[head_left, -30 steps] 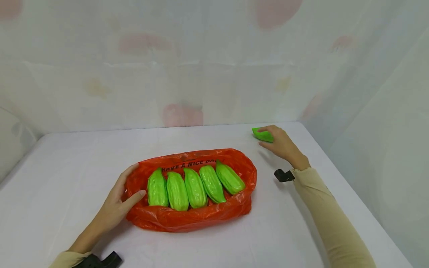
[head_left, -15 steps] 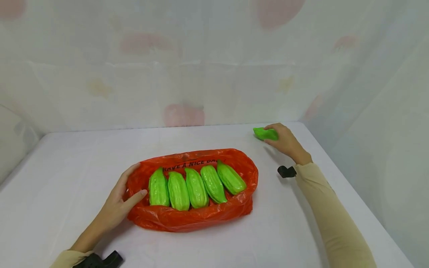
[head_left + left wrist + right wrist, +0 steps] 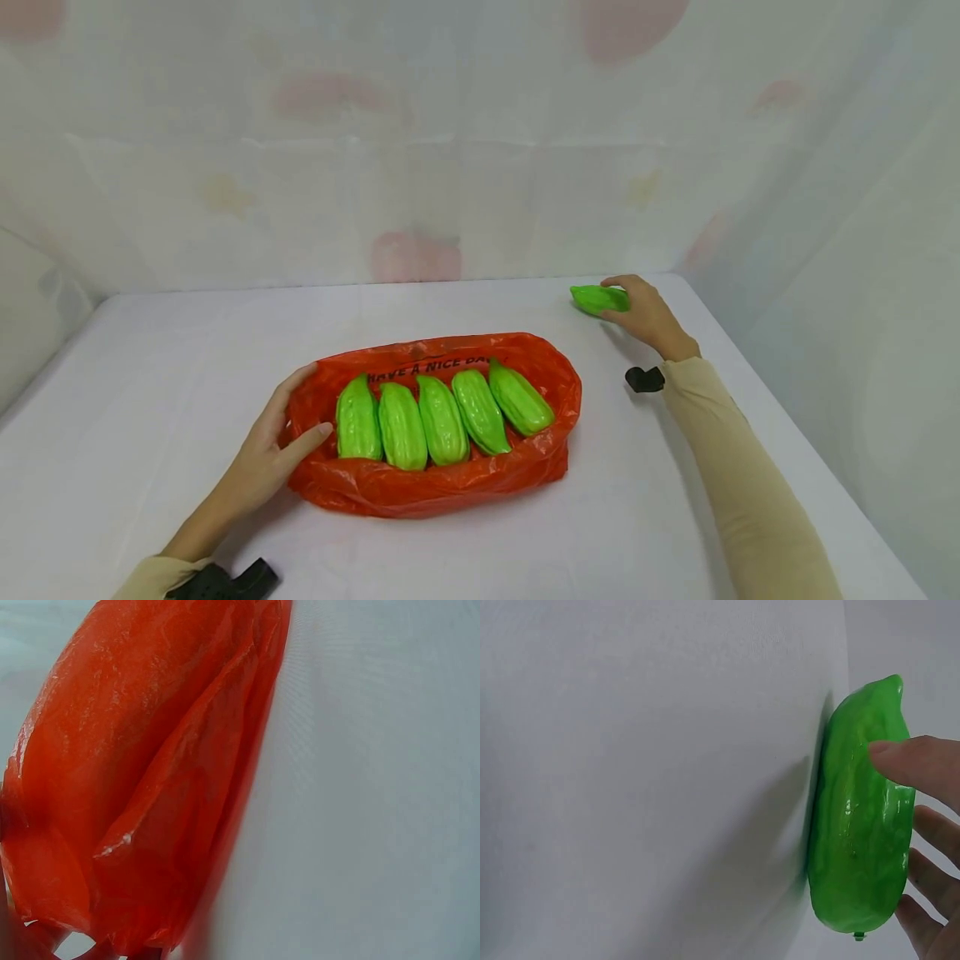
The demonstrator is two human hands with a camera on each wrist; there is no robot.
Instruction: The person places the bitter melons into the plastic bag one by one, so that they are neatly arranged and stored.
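Observation:
In the head view, a red plastic bag (image 3: pixel 442 492) lies spread wide at the middle of the table. Several green ribbed gourds (image 3: pixel 403 427) rest side by side in it, glossy and slightly pointed. My left hand (image 3: pixel 262 450) holds the bag's left end, its thumb over the rim. Another green gourd (image 3: pixel 859 825) lies on the table at the far right. My right hand (image 3: pixel 643 310) grips this gourd, thumb on one side and fingers round the other. In the left wrist view the bag's outer side (image 3: pixel 150 765) fills much of the picture.
A white cloth covers the table (image 3: pixel 180 367). Its far edge meets a pale curtain (image 3: pixel 480 192) with faded prints, and another pale sheet (image 3: pixel 847 275) hangs along the right side. Black wrist cameras (image 3: pixel 645 380) sit at both cuffs.
My right hand has shifted slightly right, and the gourd under it has moved a little the same way. The left hand and the bag keep their places relative to each other.

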